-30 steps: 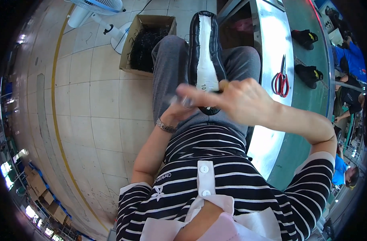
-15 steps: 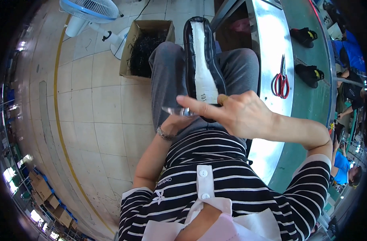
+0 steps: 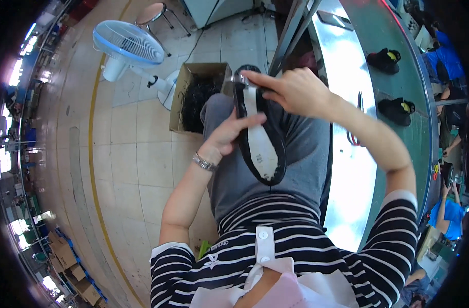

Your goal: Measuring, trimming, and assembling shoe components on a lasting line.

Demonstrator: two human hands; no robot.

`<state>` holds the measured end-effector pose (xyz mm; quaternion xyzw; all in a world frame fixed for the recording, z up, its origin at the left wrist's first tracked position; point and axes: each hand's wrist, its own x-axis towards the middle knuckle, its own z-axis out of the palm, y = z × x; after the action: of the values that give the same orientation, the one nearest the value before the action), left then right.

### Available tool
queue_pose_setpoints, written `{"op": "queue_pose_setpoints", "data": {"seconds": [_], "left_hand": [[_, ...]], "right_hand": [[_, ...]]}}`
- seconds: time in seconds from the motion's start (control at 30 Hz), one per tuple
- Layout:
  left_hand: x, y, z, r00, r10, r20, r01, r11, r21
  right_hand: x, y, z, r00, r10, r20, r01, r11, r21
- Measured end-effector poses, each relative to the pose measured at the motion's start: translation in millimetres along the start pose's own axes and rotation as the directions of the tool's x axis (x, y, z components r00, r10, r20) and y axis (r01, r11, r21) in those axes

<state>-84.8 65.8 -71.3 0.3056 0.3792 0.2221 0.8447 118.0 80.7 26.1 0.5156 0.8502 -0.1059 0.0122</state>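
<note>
A black shoe upper (image 3: 262, 146) rests bottom side up over my thighs, a white strip running along its underside. My left hand (image 3: 228, 135) is closed round its left side, with the thumb lying across the white strip. At the shoe's far end my right hand (image 3: 300, 91) grips a small shiny metal tool (image 3: 237, 78), its forefinger stretched along it. The tool lies against or just over the black rim there; its kind is hard to make out. Red-handled scissors (image 3: 354, 137) lie on the metal bench, partly hidden behind my right forearm.
A cardboard box (image 3: 176, 110) of black scraps stands ahead of my left knee, beside a white-and-blue fan (image 3: 127, 43). Right of me runs the metal bench (image 3: 347, 190), then a green conveyor (image 3: 373, 84) carrying black shoes (image 3: 396, 110). A stool (image 3: 151, 13) stands farther off.
My right hand has moved with the metal tool from the shoe's near end to its far end. My left hand has shifted to the shoe's middle. The view has tilted farther ahead.
</note>
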Motion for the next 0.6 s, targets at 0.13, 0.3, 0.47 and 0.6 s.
{"op": "queue_pose_setpoints", "data": {"seconds": [0.13,0.3,0.47,0.6], "left_hand": [[-2.6,-0.5,18.2,1.0,0.009,0.025,-0.009,1.0,0.009],[-22.9,-13.5,26.1,0.968,0.24,0.069,-0.249,0.94,0.233],[-2.6,-34.7,29.3,0.819,0.5,0.284,-0.574,0.697,0.429],[4.4,-61.3,27.5,0.85,0.429,0.305,-0.526,0.724,0.447]], "right_hand": [[-71.6,3.5,26.9,0.913,0.252,-0.319,-0.074,0.874,0.48],[-160.5,-0.4,74.5,0.642,0.748,-0.166,-0.556,0.604,0.571],[-239.5,10.0,133.3,0.4,0.894,-0.203,-0.822,0.448,0.353],[-262.8,4.4,143.2,0.375,0.924,-0.08,-0.88,0.382,0.284]]}}
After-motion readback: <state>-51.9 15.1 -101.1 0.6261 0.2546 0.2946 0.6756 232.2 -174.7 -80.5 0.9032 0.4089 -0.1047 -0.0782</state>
